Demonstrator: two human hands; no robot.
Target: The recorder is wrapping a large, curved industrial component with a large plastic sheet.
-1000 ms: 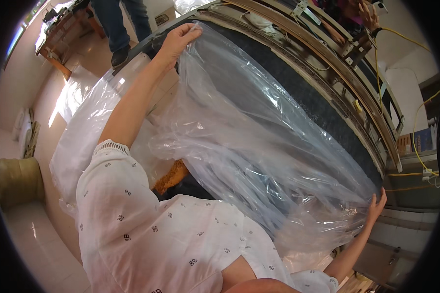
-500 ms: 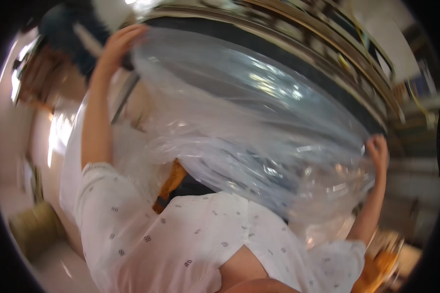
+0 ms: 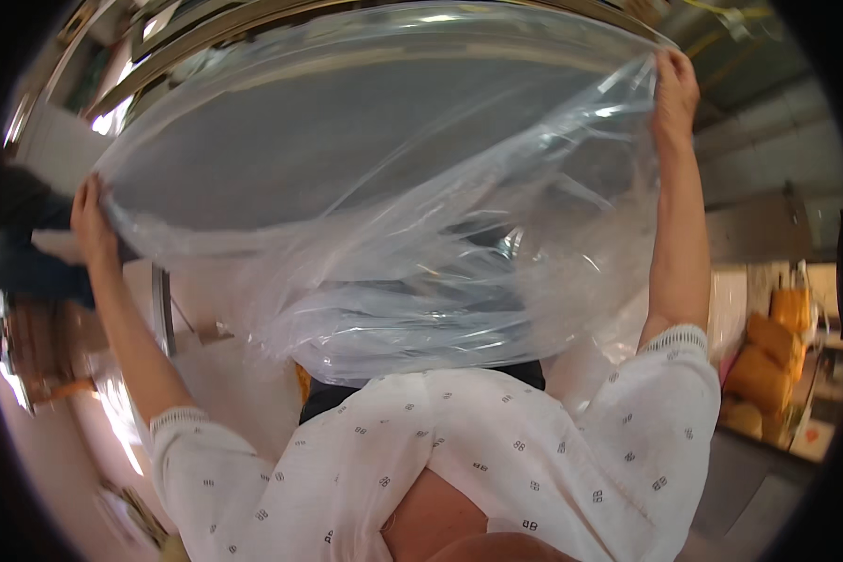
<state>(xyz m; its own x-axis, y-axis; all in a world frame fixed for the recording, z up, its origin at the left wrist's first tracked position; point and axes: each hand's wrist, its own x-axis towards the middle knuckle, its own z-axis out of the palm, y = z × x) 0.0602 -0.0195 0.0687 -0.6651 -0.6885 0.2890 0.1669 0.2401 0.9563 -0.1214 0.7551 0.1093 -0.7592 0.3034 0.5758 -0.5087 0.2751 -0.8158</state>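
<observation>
I hold a large clear plastic bag (image 3: 393, 215) spread wide in front of me, its open mouth facing me. My left hand (image 3: 91, 217) grips the bag's rim at the left, arm stretched out. My right hand (image 3: 674, 89) grips the rim at the upper right, arm raised. The loose lower part of the bag hangs crumpled over my chest. My white patterned sleeves (image 3: 496, 459) fill the lower part of the view.
Behind the bag runs a long metal-edged machine surface (image 3: 253, 28). A person in dark clothes (image 3: 23, 253) stands at the far left. Yellow bundles (image 3: 768, 365) are stacked at the right. A pale floor shows at the lower left.
The view has swung round, so the bag now lies level. Both arms have spread the bag's mouth wider, with the right hand risen to the upper right and the left lowered.
</observation>
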